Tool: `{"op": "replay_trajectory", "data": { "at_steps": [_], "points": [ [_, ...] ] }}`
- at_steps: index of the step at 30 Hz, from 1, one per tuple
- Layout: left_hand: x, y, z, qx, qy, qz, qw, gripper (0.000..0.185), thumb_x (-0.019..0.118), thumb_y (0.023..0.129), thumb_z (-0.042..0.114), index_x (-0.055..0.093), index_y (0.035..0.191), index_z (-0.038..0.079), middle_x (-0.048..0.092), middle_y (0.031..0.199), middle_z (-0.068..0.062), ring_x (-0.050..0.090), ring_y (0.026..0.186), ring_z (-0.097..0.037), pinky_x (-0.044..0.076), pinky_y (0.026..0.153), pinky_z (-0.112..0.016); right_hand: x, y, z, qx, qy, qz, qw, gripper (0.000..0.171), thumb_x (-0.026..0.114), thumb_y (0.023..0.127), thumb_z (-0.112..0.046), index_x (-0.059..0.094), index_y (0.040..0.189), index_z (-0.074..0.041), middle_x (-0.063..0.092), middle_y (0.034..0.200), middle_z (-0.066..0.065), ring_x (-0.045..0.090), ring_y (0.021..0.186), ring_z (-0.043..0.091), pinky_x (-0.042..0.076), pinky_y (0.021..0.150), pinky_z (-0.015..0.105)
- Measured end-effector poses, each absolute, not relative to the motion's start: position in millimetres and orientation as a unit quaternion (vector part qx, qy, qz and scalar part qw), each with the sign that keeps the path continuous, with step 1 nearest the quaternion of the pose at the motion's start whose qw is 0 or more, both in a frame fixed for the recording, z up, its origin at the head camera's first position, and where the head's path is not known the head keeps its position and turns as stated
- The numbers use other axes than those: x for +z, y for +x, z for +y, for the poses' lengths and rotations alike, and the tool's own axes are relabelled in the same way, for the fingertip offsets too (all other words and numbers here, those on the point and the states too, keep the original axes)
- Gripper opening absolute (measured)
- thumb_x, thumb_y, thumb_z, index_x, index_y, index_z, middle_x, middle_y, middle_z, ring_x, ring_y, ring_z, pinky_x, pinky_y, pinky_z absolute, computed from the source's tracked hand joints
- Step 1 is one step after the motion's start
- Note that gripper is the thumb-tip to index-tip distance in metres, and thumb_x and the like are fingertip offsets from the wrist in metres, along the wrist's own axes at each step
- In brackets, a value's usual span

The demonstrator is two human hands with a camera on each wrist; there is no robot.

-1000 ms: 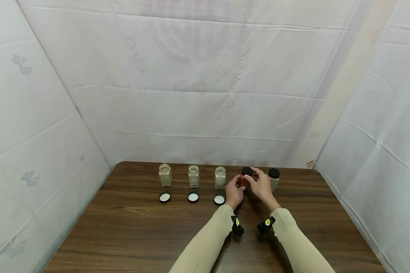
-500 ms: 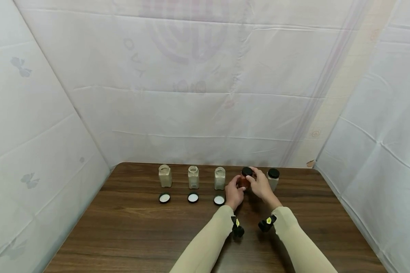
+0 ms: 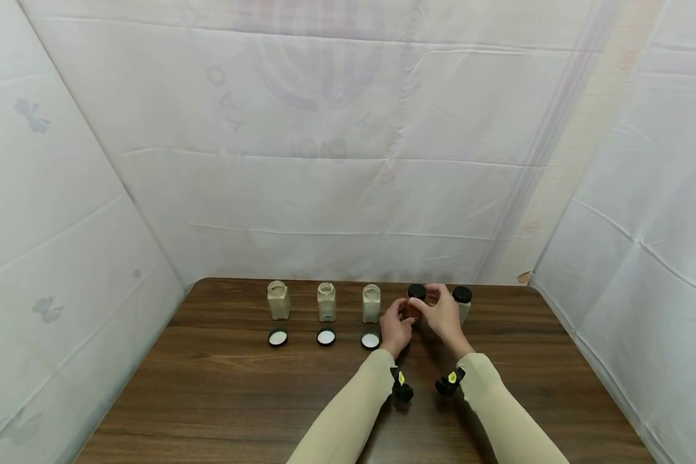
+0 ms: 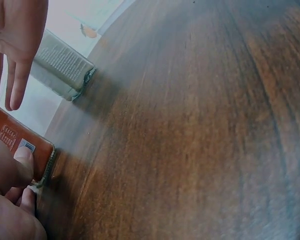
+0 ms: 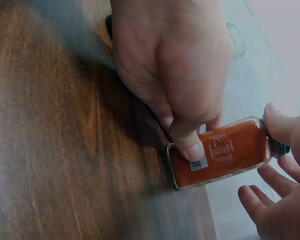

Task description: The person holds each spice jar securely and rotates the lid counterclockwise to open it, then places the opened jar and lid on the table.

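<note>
A square glass jar of red-orange powder [image 5: 235,155] stands upright on the table in the head view, its black lid [image 3: 416,291] on top. My left hand [image 3: 396,327] grips the lower part of the jar, thumb pressed over its barcode label in the right wrist view. From the other side my right hand [image 3: 443,319] reaches round the black lid, thumb against its near edge and fingers around the far side. Just right of that hand is a jar of pale contents [image 3: 464,312] with a black lid, partly hidden by the fingers.
Three uncapped jars, the left jar [image 3: 278,303], middle jar [image 3: 327,304] and right jar [image 3: 371,306], stand in a row with pale contents. Before them lie upturned lids: left lid [image 3: 278,337], middle lid [image 3: 326,336], right lid [image 3: 370,340]. White sheeting [image 3: 325,193] hangs behind the wooden table [image 3: 238,399].
My right fingers and thumb shift slightly around the lid. The left hand keeps its grip on the jar, and the whole view drifts a little.
</note>
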State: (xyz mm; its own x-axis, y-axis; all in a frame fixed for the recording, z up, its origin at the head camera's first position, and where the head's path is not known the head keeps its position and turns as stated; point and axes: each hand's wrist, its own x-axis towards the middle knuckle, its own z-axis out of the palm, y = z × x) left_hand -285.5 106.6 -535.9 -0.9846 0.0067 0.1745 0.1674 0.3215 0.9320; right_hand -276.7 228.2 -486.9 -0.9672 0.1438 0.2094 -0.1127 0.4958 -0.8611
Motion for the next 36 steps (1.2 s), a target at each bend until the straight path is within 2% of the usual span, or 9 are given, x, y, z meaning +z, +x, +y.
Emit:
{"op": "replay_trajectory", "data": {
  "at_steps": [7,14,22,26,30,36],
  "points": [
    [-537.9,-287.6,106.9,-0.584,-0.060,-0.807,0.067,0.041,0.070,0.091,-0.007,0.065,0.130,0.004,0.070,0.126,-0.013,0.065,0.120,-0.032,0.056,0.099,-0.039,-490.3,-278.3,222.8,0.501,-0.025,-0.852,0.148,0.050,0.080,0.092,-0.018,0.054,0.130,0.003,0.060,0.131,0.029,0.060,0.124,0.044,0.053,0.100,0.054],
    [-539.7,-291.2,106.3,-0.577,-0.060,-0.812,0.069,0.044,0.071,0.089,-0.009,0.065,0.131,0.002,0.069,0.126,-0.014,0.065,0.121,-0.033,0.056,0.098,-0.039,-489.4,-279.8,220.8,0.490,-0.006,-0.864,0.117,0.044,0.063,0.103,-0.008,0.049,0.143,0.004,0.055,0.140,0.030,0.054,0.131,0.044,0.048,0.106,0.057],
    [-539.1,-289.3,105.4,-0.581,-0.059,-0.809,0.063,0.041,0.072,0.089,-0.009,0.066,0.128,0.005,0.070,0.124,-0.011,0.064,0.120,-0.031,0.056,0.100,-0.039,-488.0,-279.5,221.0,0.476,-0.003,-0.875,0.090,0.046,0.055,0.106,-0.006,0.045,0.149,0.002,0.053,0.143,0.029,0.052,0.133,0.044,0.048,0.106,0.057],
    [-540.9,-289.4,105.3,-0.582,-0.056,-0.809,0.066,0.042,0.071,0.089,-0.009,0.066,0.128,0.005,0.070,0.124,-0.011,0.065,0.120,-0.031,0.056,0.099,-0.039,-486.5,-277.2,222.6,0.478,0.004,-0.873,0.097,0.047,0.058,0.105,-0.007,0.046,0.149,0.000,0.053,0.144,0.027,0.052,0.133,0.043,0.048,0.106,0.057],
    [-541.1,-289.9,105.6,-0.583,-0.054,-0.808,0.066,0.042,0.071,0.090,-0.008,0.065,0.129,0.005,0.070,0.125,-0.012,0.064,0.121,-0.031,0.055,0.101,-0.039,-485.1,-275.1,224.2,0.488,0.005,-0.865,0.119,0.052,0.068,0.100,-0.010,0.049,0.147,0.000,0.054,0.144,0.026,0.053,0.133,0.043,0.050,0.105,0.055],
    [-539.3,-289.5,106.1,-0.591,-0.051,-0.803,0.058,0.042,0.071,0.090,-0.007,0.066,0.130,0.005,0.069,0.126,-0.012,0.064,0.121,-0.031,0.055,0.101,-0.040,-486.6,-276.1,222.9,0.491,-0.015,-0.860,0.137,0.056,0.078,0.094,-0.020,0.052,0.139,0.002,0.058,0.136,0.027,0.058,0.127,0.042,0.053,0.101,0.052]
  ]
}}
